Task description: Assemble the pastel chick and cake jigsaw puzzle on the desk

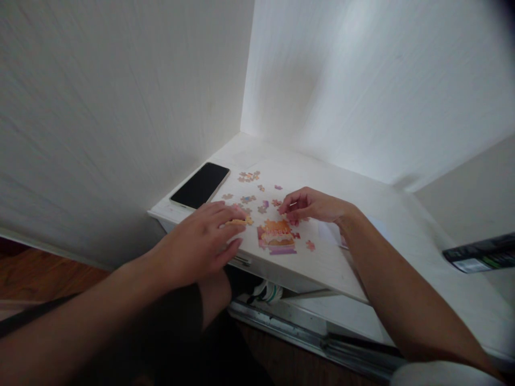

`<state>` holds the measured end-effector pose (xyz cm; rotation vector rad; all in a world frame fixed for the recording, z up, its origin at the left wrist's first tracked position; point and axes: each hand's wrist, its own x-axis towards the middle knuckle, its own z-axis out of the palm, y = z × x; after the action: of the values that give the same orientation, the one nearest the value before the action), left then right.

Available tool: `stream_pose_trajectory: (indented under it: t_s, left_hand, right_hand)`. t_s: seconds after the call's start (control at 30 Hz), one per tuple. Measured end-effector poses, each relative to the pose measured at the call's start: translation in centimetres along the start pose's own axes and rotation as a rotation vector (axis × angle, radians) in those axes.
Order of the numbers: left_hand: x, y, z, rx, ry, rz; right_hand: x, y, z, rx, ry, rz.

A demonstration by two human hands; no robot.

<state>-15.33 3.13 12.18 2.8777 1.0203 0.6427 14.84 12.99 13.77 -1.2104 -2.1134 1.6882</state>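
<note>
A partly joined jigsaw puzzle (277,236) with an orange and pink picture lies near the front edge of the white tabletop. My right hand (311,205) is at its upper right, thumb and fingers pinched on a small reddish puzzle piece that they mostly cover. To the left of the joined part, my left hand (205,236) hovers palm down at the table edge, fingers stretched out. Yellow puzzle pieces (248,220) show by its fingertips; whether it touches them I cannot tell. Loose jigsaw pieces (248,199) are scattered beyond, and a single red piece (310,245) lies at the right.
A smartphone (201,185) with a dark screen lies at the table's left edge. More pieces (249,176) are grouped farther back. White walls close in the left and back. A dark cylindrical container (480,253) is at the far right. Below is an open shelf (341,311).
</note>
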Motion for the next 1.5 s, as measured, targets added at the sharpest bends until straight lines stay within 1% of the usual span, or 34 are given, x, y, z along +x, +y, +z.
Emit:
stream_pose_trajectory:
  t_s: [0.13, 0.3, 0.5, 0.7, 0.8, 1.1, 1.2, 1.37, 1.43, 1.5]
  left_hand:
    - [-0.1, -1.5, -1.1, -0.031, 0.018, -0.069]
    - [-0.3, -2.4, -1.8, -0.036, -0.030, -0.143]
    - [-0.6, -3.1, -1.6, -0.046, -0.077, -0.141]
    - [-1.0, -3.6, -1.8, -0.029, -0.082, -0.155]
    - [-1.1, -3.7, -1.9, -0.030, -0.096, -0.165]
    - [-1.4, -3.5, -1.6, -0.035, -0.125, -0.166]
    - [-1.2, -3.1, -1.3, -0.024, -0.131, -0.174]
    - [-0.9, -2.7, -1.0, -0.026, -0.152, -0.154]
    - [-1.0, -2.5, -0.9, -0.021, -0.151, -0.149]
    - [-1.1, -2.4, -0.8, -0.013, -0.157, -0.147]
  right_hand:
    - [0.0, 0.2, -0.1, 0.001, 0.005, 0.007]
    - [0.0, 0.3, -0.3, -0.005, 0.020, -0.028]
    - [-0.1, 0.5, -0.2, 0.083, 0.058, -0.046]
    - [-0.1, 0.3, 0.0, 0.094, 0.075, -0.068]
    - [0.0, 0.1, 0.2, 0.081, 0.072, -0.052]
    - [0.1, -0.5, 0.8, 0.070, 0.097, -0.039]
    - [0.5, -0.7, 1.4, 0.039, 0.154, -0.064]
    - [1.6, -0.7, 2.6, -0.018, 0.333, -0.183]
    - [2.0, -0.6, 3.2, -0.116, 0.406, -0.231]
    - [2.3, -0.7, 3.9, -0.280, 0.474, -0.267]
